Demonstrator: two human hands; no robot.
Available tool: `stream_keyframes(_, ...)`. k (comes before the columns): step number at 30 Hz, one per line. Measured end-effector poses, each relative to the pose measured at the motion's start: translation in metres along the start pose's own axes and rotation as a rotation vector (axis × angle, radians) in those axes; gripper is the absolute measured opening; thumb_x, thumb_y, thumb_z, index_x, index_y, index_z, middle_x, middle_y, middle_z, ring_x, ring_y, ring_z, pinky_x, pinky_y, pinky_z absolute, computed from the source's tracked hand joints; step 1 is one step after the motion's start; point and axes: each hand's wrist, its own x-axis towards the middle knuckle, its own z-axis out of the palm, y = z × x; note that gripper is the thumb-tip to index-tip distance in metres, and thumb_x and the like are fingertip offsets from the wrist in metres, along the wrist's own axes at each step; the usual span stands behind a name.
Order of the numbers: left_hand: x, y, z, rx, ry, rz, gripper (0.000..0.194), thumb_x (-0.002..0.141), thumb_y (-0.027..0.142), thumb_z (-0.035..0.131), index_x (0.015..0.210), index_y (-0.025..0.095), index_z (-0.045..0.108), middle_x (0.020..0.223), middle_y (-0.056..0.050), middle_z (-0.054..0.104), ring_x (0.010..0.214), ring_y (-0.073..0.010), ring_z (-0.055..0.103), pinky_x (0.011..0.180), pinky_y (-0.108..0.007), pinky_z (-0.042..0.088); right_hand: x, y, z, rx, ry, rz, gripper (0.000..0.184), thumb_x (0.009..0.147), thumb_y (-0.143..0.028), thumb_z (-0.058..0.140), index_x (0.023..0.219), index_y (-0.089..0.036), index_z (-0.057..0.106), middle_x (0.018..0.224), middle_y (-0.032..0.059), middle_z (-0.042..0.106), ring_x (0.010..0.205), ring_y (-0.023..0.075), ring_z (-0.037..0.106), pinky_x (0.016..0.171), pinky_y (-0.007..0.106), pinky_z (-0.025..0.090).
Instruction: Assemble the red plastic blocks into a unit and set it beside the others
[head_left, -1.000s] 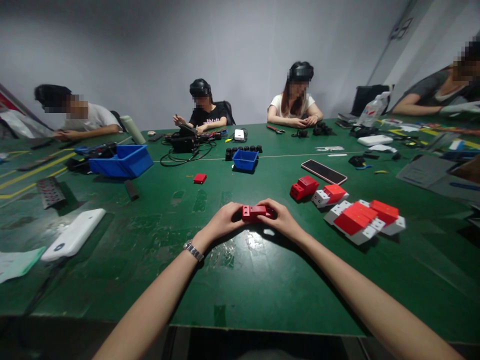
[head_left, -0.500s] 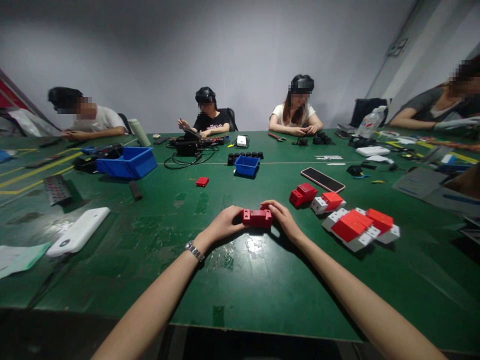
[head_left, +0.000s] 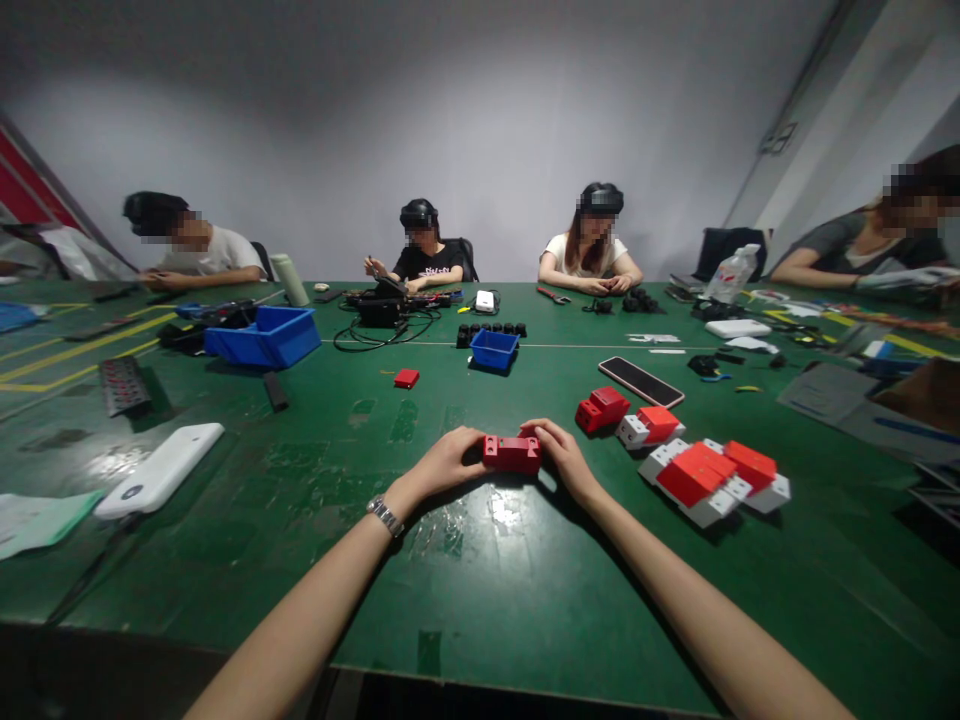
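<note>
Between my two hands is a red plastic housing [head_left: 511, 455] with round holes at its left end and a shallow recess along the top. My left hand [head_left: 452, 457], with a metal watch at the wrist, grips its left end. At the opposite end, the fingers of my right hand [head_left: 559, 456] close against it; the fingertips are partly hidden behind. To the right lie another red housing [head_left: 602, 409], a small red-and-white module [head_left: 651, 427], a wider red-and-white module [head_left: 697, 478] and a further red-and-white module [head_left: 756, 474].
A phone [head_left: 640, 381] lies behind the modules. Further off stand a small blue bin [head_left: 494, 352] and a larger blue bin [head_left: 281, 340], with a flat red piece [head_left: 406, 378] nearer. A white power bank [head_left: 161, 470] lies left. Several people sit around the green table [head_left: 300, 560].
The camera view has tilted slightly upward, so the table and people sit lower in the picture. Both hands keep the same hold on the red housing.
</note>
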Motion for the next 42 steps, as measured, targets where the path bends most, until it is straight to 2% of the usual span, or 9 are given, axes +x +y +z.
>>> stream_keyframes(11,-0.001,-0.003,0.001,0.039,-0.011,-0.015,0.042,0.079,0.047,0.057,0.109,0.018,0.058,0.1,-0.007,0.063,0.089,-0.0199,0.055,0.08,-0.03,0.042,0.001,0.003,0.001,0.059,0.01,0.024,0.028,0.083,-0.041,0.047,0.09,-0.018,0.062,0.086,0.0037,0.063,0.083,0.0191,0.057,0.079,0.03,0.042)
stream_keyframes(16,-0.002,-0.003,-0.006,0.027,-0.054,0.003,0.046,0.078,0.049,0.058,0.112,0.018,0.056,0.104,-0.008,0.061,0.094,-0.0204,0.054,0.084,-0.031,0.041,0.002,0.002,0.002,0.046,0.026,0.035,0.028,0.081,-0.042,0.049,0.087,-0.019,0.064,0.087,0.0037,0.064,0.085,0.02,0.057,0.08,0.03,0.042)
stream_keyframes(21,-0.004,-0.008,-0.019,-0.013,-0.092,0.007,0.033,0.091,0.04,0.039,0.107,0.019,0.059,0.106,-0.006,0.062,0.098,-0.0179,0.054,0.089,-0.029,0.04,0.003,0.006,0.002,0.033,0.041,0.049,0.031,0.081,-0.044,0.048,0.088,-0.018,0.064,0.089,0.0048,0.064,0.088,0.0209,0.057,0.08,0.03,0.041)
stream_keyframes(25,-0.007,-0.025,-0.026,0.081,0.017,-0.079,0.028,0.089,0.037,0.043,0.096,0.018,0.062,0.098,-0.007,0.063,0.092,-0.0184,0.055,0.085,-0.03,0.042,0.004,0.009,0.002,0.013,0.033,0.044,0.032,0.081,-0.045,0.047,0.086,-0.018,0.064,0.088,0.0047,0.064,0.087,0.0206,0.057,0.079,0.03,0.041)
stream_keyframes(30,-0.014,-0.051,-0.035,0.205,0.153,-0.181,0.02,0.085,0.029,0.047,0.093,0.019,0.063,0.096,-0.006,0.062,0.093,-0.0183,0.055,0.086,-0.03,0.043,0.004,0.008,0.003,-0.012,0.04,0.045,0.032,0.081,-0.045,0.046,0.084,-0.018,0.064,0.085,0.0043,0.064,0.083,0.0198,0.057,0.078,0.029,0.041)
stream_keyframes(36,-0.022,-0.071,-0.046,0.425,0.245,-0.358,0.019,0.081,0.023,0.049,0.091,0.019,0.064,0.098,-0.006,0.062,0.094,-0.0201,0.055,0.086,-0.032,0.042,0.004,0.009,0.003,-0.031,0.036,0.046,0.032,0.081,-0.045,0.046,0.084,-0.018,0.064,0.085,0.005,0.064,0.082,0.0203,0.056,0.078,0.03,0.041)
stream_keyframes(42,-0.019,-0.083,-0.051,0.443,0.282,-0.433,0.019,0.08,0.024,0.047,0.085,0.019,0.064,0.096,-0.006,0.063,0.092,-0.0196,0.056,0.085,-0.029,0.042,0.005,0.011,0.003,-0.034,0.041,0.037,0.033,0.081,-0.046,0.047,0.085,-0.018,0.064,0.085,0.0045,0.064,0.082,0.0201,0.057,0.077,0.03,0.041)
